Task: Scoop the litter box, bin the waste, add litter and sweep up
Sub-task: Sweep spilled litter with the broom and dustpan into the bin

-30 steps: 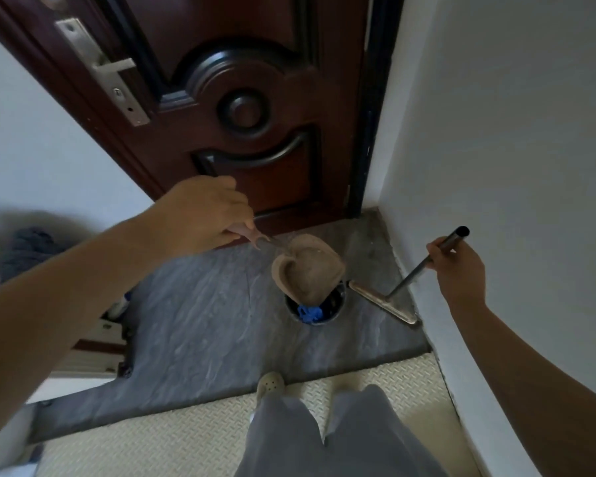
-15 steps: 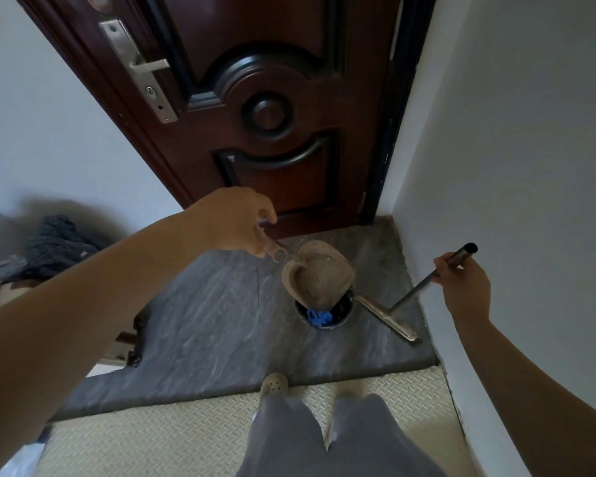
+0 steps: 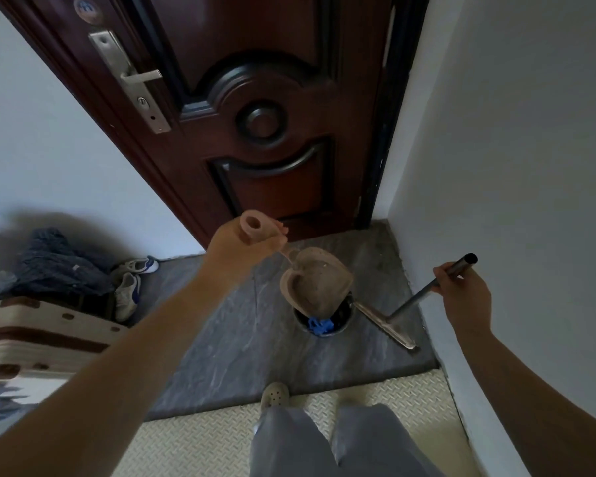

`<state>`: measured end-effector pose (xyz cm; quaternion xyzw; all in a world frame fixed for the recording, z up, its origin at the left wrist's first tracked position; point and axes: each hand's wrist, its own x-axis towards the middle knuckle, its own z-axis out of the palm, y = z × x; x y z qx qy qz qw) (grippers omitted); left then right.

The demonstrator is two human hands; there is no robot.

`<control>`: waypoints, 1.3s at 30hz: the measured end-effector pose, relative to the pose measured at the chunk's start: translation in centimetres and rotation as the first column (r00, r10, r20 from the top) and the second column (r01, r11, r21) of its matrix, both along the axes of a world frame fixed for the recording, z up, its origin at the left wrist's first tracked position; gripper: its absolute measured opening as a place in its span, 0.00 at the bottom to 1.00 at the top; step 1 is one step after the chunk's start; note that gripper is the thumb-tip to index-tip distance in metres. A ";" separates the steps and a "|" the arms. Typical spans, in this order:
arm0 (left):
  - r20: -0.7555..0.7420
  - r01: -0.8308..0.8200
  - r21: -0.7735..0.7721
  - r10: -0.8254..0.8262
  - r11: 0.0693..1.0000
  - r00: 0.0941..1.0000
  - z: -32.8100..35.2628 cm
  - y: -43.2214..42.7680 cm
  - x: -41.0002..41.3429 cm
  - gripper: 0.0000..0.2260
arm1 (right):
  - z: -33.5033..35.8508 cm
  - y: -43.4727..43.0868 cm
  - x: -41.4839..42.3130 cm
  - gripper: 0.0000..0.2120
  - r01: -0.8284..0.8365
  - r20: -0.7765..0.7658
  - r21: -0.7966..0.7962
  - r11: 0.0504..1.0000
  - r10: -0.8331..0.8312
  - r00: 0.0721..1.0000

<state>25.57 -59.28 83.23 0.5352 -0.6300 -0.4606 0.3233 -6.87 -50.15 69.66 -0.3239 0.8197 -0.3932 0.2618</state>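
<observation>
The left hand (image 3: 241,249) is curled tight round the handle of the pan (image 3: 319,285). The end of the handle, with a hole in it, pokes up out of the fist. The pan hangs right over the bin (image 3: 345,318) and tips down toward it, so it hides most of the bin's mouth. A bit of blue bag (image 3: 320,326) shows in the bin at the near side. The pan looks dusty inside, but I cannot tell if any dirt is left in it. I think this is the step where the swept-up bits get tipped into the bin. The pan looks like thin, stiff plastic, so it should be light and easy to hold with one hand. The handle is the best place to hold it, so the dirty part stays away from the fingers. The right hand (image 3: 465,294) is wrapped round the broom (image 3: 413,301) near the top of its pole. The broom's flat head sits on the grey floor (image 3: 238,332), just right of the bin. The pole looks like smooth metal, so it may be slippery. Behind the bin is a brown door (image 3: 272,115). Far to the left of the bin lie some shoes (image 3: 128,290).
</observation>
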 end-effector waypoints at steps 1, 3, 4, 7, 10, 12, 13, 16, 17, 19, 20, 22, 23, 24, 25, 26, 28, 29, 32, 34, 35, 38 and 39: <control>-0.032 -0.030 0.005 0.030 1.000 0.999 -0.8 0.2 -0.4 0.04 | 0.1 0.1 0.1 0.03 -0.001 -0.001 -0.001 1.000 0.001 1.000; -0.091 -0.084 0.002 0.084 0.996 0.992 -2.5 0.6 -1.6 0.05 | 0.1 0.2 0.1 0.03 0.012 0.019 -0.010 1.000 -0.011 1.000; -0.144 -0.130 0.017 0.131 0.991 0.981 -3.1 0.7 -2.3 0.06 | 0.0 0.2 0.2 0.03 0.023 0.034 -0.015 1.000 -0.023 0.999; -0.341 -0.296 0.074 0.303 0.952 0.890 -3.9 0.5 -4.6 0.14 | -0.5 0.6 0.2 0.03 0.046 0.068 -0.027 0.999 -0.044 0.997; -0.433 -0.340 0.005 0.309 0.940 0.847 -3.7 0.1 -6.3 0.18 | -0.8 0.7 0.3 0.04 0.059 0.081 -0.022 0.998 -0.057 0.995; -0.440 -0.335 -0.050 0.281 0.941 0.853 -3.7 -0.3 -6.9 0.20 | -0.9 0.8 0.4 0.03 0.069 0.065 -0.025 0.997 -0.067 0.996; -0.449 -0.339 -0.059 0.278 0.939 0.849 -3.7 -0.5 -7.1 0.20 | -0.9 0.9 0.5 0.03 0.069 0.053 -0.028 0.997 -0.068 0.996; -0.488 -0.338 -0.064 0.266 0.939 0.831 -3.8 -1.0 -7.3 0.21 | -0.7 1.0 0.8 0.03 0.051 0.043 -0.032 0.998 -0.050 0.998; -0.494 -0.329 -0.077 0.251 0.941 0.833 -3.7 -1.1 -7.4 0.22 | -0.6 1.0 1.0 0.04 0.043 0.043 -0.033 0.999 -0.042 0.998; -0.488 -0.295 -0.127 0.199 0.947 0.850 -3.5 -1.1 -8.0 0.22 | -0.6 0.9 1.1 0.05 0.046 0.051 -0.027 0.999 -0.045 0.998; -0.478 -0.272 -0.152 0.170 0.950 0.862 -3.3 -1.0 -8.4 0.23 | -0.7 0.8 1.0 0.05 0.049 0.055 -0.022 0.999 -0.048 0.997; -0.452 -0.226 -0.192 0.118 0.955 0.884 -2.9 -0.6 -9.1 0.22 | -0.7 0.8 0.8 0.04 0.041 0.055 -0.023 0.999 -0.040 0.998; -0.440 -0.205 -0.211 0.094 0.956 0.893 -2.7 -0.4 -9.4 0.22 | -0.7 0.8 0.7 0.04 0.040 0.056 -0.025 0.999 -0.039 0.998; -0.432 -0.186 -0.232 0.070 0.955 0.899 -2.5 -0.2 -9.6 0.21 | -0.7 0.8 0.6 0.04 0.041 0.056 -0.025 0.999 -0.039 0.998; -0.427 -0.173 -0.256 0.049 0.951 0.903 -2.4 -0.1 -9.7 0.20 | -0.6 0.9 0.4 0.04 0.042 0.053 -0.025 0.999 -0.041 0.998; -0.428 -0.169 -0.279 0.035 0.945 0.903 -2.2 0.0 -9.8 0.19 | -0.6 1.0 0.3 0.04 0.042 0.053 -0.024 0.999 -0.041 0.998; -0.453 -0.184 -0.311 0.024 0.933 0.891 -1.8 0.4 -9.9 0.19 | -0.6 1.2 0.1 0.06 0.040 0.059 -0.023 0.999 -0.039 0.998; -0.464 -0.186 -0.322 0.017 0.928 0.886 -1.7 0.6 -10.0 0.21 | -0.7 1.4 0.0 0.07 0.035 0.057 -0.017 0.999 -0.034 0.998; -0.465 -0.174 -0.352 -0.011 0.920 0.885 -1.8 1.3 -10.3 0.21 | -0.7 2.0 0.0 0.07 0.019 0.038 0.010 1.000 -0.020 0.999; -0.444 -0.155 -0.365 -0.025 0.918 0.895 -2.8 1.9 -10.2 0.17 | -0.8 2.5 0.1 0.06 0.017 0.028 -0.001 1.000 -0.017 0.999; -0.438 -0.146 -0.370 -0.034 0.917 0.898 -3.5 2.3 -10.0 0.13 | -0.8 2.6 0.1 0.06 0.019 0.026 -0.016 1.000 -0.018 0.999; -0.351 -0.075 -0.399 -0.076 0.914 0.933 -6.6 4.2 -8.8 0.14 | -0.6 2.7 0.0 0.04 0.027 0.031 -0.042 0.999 -0.026 0.999; -0.278 -0.009 -0.432 -0.124 0.902 0.953 -7.8 5.0 -8.3 0.16 | -0.6 2.7 -0.1 0.03 0.022 0.021 -0.044 0.999 -0.021 1.000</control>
